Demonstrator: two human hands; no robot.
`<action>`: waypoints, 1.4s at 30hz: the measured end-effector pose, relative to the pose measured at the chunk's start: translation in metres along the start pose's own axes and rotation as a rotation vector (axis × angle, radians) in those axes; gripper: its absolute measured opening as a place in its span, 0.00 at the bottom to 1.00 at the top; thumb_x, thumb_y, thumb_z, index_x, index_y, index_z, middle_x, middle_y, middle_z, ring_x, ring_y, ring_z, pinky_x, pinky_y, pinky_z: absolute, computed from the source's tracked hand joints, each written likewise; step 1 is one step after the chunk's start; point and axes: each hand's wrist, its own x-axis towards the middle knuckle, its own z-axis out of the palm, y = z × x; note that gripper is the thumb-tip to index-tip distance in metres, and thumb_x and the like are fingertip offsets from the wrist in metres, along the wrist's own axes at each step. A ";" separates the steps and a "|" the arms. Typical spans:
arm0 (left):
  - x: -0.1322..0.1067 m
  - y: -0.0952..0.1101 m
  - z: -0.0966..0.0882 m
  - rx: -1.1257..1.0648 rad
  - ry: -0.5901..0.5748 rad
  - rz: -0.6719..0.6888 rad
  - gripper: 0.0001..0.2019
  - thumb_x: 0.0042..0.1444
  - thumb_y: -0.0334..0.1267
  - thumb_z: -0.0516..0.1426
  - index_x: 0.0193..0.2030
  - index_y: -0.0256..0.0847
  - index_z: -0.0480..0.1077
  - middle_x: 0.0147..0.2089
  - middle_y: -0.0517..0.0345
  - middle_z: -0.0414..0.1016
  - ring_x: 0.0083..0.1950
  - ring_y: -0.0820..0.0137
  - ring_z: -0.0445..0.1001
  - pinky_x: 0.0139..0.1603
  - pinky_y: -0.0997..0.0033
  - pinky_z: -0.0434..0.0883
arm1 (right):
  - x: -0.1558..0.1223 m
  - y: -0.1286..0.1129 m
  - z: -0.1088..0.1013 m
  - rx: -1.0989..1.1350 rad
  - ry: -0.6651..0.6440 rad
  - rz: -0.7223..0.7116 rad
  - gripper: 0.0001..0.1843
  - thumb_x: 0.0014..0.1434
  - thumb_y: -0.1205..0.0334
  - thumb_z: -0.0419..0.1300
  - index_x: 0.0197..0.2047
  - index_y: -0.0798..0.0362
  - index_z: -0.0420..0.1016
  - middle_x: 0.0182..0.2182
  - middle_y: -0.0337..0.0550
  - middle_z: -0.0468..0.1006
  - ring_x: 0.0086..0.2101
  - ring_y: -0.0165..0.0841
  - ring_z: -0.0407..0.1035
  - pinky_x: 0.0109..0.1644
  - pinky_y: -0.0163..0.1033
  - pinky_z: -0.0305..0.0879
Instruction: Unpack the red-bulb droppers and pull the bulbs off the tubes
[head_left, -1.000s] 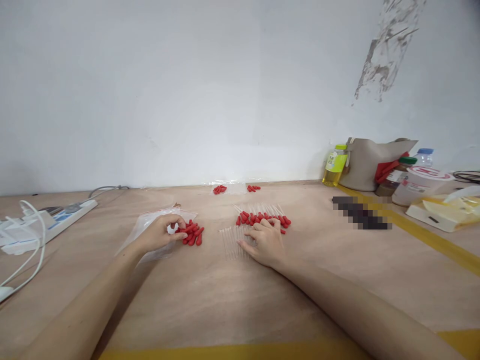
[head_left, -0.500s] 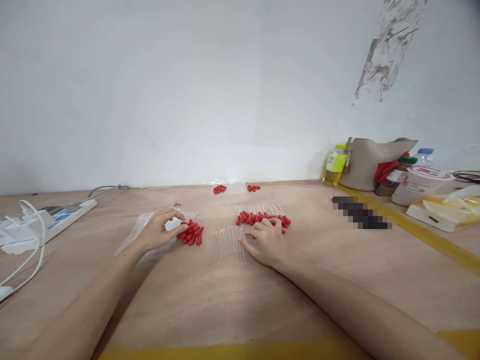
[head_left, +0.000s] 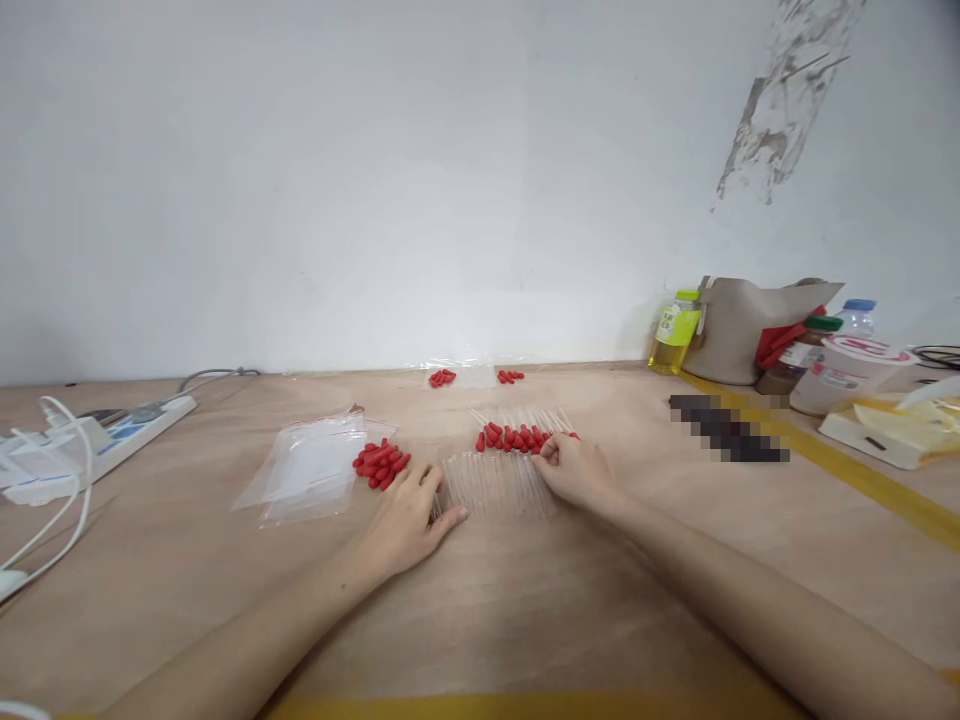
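Note:
A row of clear, thin glass tubes [head_left: 491, 485] lies on the table between my hands. My left hand [head_left: 409, 520] rests at the row's left end, thumb spread away from the bent fingers, partly covering the end tubes. Just beyond it is a pile of red rubber bulbs [head_left: 379, 462]. My right hand [head_left: 581, 470] is at the row's upper right, thumb and forefinger pinched together; what is between them is too small to make out. Behind the tubes lie several droppers with red bulbs [head_left: 517, 438], their pale stems pointing to the wall.
Clear zip bags [head_left: 311, 465] lie left of the bulb pile. A white power strip [head_left: 150, 440] with cables is at far left. More red bulbs [head_left: 442, 378] sit near the wall. A yellow-green bottle [head_left: 675, 330], a grey bag [head_left: 731, 330] and a lidded tub [head_left: 847, 375] stand right.
My left hand has moved right, from above the zip bags and bulb pile to the tubes' left end. My right hand has shifted right, uncovering more tubes.

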 end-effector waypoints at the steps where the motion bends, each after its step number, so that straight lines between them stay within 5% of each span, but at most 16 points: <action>1: -0.001 -0.001 0.002 -0.022 -0.004 0.005 0.15 0.53 0.52 0.51 0.33 0.41 0.61 0.38 0.53 0.65 0.37 0.62 0.67 0.35 0.63 0.65 | -0.002 0.003 0.001 0.008 -0.018 0.008 0.09 0.52 0.55 0.55 0.30 0.51 0.72 0.28 0.39 0.77 0.31 0.34 0.69 0.38 0.39 0.50; 9: 0.007 -0.012 0.007 -0.241 -0.100 0.081 0.11 0.56 0.45 0.50 0.43 0.43 0.63 0.44 0.54 0.67 0.43 0.65 0.67 0.43 0.65 0.66 | -0.013 0.003 0.017 0.160 -0.077 0.012 0.11 0.52 0.54 0.54 0.32 0.47 0.76 0.28 0.38 0.79 0.35 0.36 0.71 0.40 0.41 0.53; 15: 0.009 -0.014 0.004 -0.247 -0.059 0.071 0.12 0.58 0.44 0.49 0.45 0.43 0.63 0.45 0.53 0.67 0.46 0.64 0.66 0.47 0.63 0.64 | -0.012 0.001 0.019 0.142 -0.054 -0.002 0.25 0.47 0.41 0.56 0.41 0.50 0.72 0.28 0.39 0.78 0.35 0.36 0.70 0.40 0.41 0.53; 23: 0.035 0.004 0.004 -0.196 -0.022 0.150 0.11 0.56 0.42 0.50 0.44 0.42 0.65 0.46 0.52 0.67 0.49 0.63 0.65 0.49 0.62 0.63 | -0.005 0.008 0.018 0.162 -0.053 0.014 0.18 0.49 0.47 0.58 0.39 0.49 0.71 0.26 0.35 0.76 0.33 0.32 0.70 0.38 0.38 0.53; 28: 0.090 0.009 0.019 -0.169 -0.084 -0.124 0.10 0.54 0.42 0.51 0.40 0.41 0.67 0.43 0.51 0.70 0.48 0.63 0.66 0.50 0.64 0.62 | -0.005 0.006 0.019 0.141 0.004 -0.012 0.17 0.50 0.47 0.57 0.37 0.49 0.71 0.25 0.35 0.76 0.31 0.32 0.70 0.40 0.40 0.51; 32: 0.126 0.008 0.035 -0.154 -0.154 -0.339 0.16 0.53 0.48 0.50 0.40 0.38 0.66 0.37 0.46 0.73 0.41 0.59 0.71 0.40 0.63 0.65 | -0.008 0.004 0.018 0.153 0.064 -0.014 0.14 0.51 0.48 0.56 0.34 0.49 0.71 0.23 0.34 0.75 0.30 0.31 0.69 0.40 0.39 0.50; 36: 0.141 0.010 0.042 -0.166 -0.231 -0.475 0.18 0.48 0.47 0.54 0.39 0.34 0.66 0.37 0.41 0.74 0.39 0.56 0.73 0.35 0.64 0.65 | -0.010 0.007 0.014 0.163 0.106 -0.015 0.15 0.54 0.48 0.52 0.33 0.50 0.71 0.22 0.34 0.74 0.29 0.30 0.68 0.39 0.38 0.49; 42: 0.145 0.013 0.041 -0.273 -0.295 -0.509 0.13 0.45 0.38 0.56 0.38 0.33 0.68 0.32 0.46 0.76 0.32 0.65 0.73 0.29 0.71 0.64 | -0.009 0.017 0.009 0.175 0.102 -0.005 0.16 0.56 0.48 0.50 0.31 0.50 0.70 0.21 0.32 0.73 0.26 0.29 0.66 0.40 0.40 0.47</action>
